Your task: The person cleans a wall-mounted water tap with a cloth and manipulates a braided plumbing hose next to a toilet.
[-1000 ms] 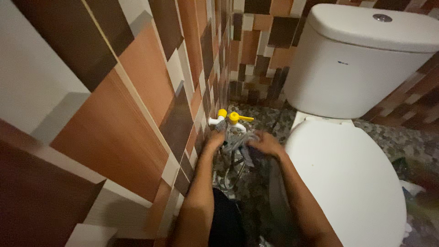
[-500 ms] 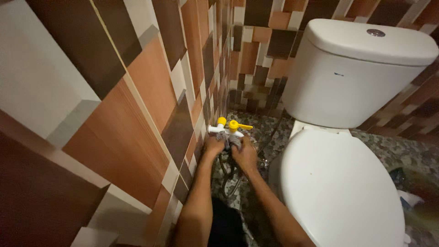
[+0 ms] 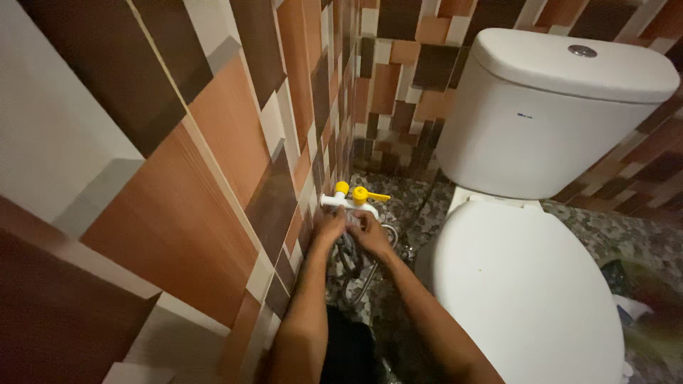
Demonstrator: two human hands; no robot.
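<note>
A white wall tap [image 3: 348, 203] with two yellow handles sticks out of the tiled wall low on the left. My left hand [image 3: 331, 227] and my right hand [image 3: 370, 233] are both just below it, fingers curled at its underside where a grey flexible hose [image 3: 356, 274] hangs down. The fingers hide the joint, so what each hand grips is unclear. Both forearms reach up from the bottom of the view.
A white toilet with closed lid [image 3: 526, 284] and cistern [image 3: 562, 114] stands at the right. A brown, orange and white tiled wall [image 3: 213, 163] runs along the left. The floor [image 3: 626, 235] is pebble-patterned. A dark object lies at the far right [image 3: 640, 291].
My right hand has moved left and up from the hose to meet the left hand under the tap. The view has shifted slightly closer.
</note>
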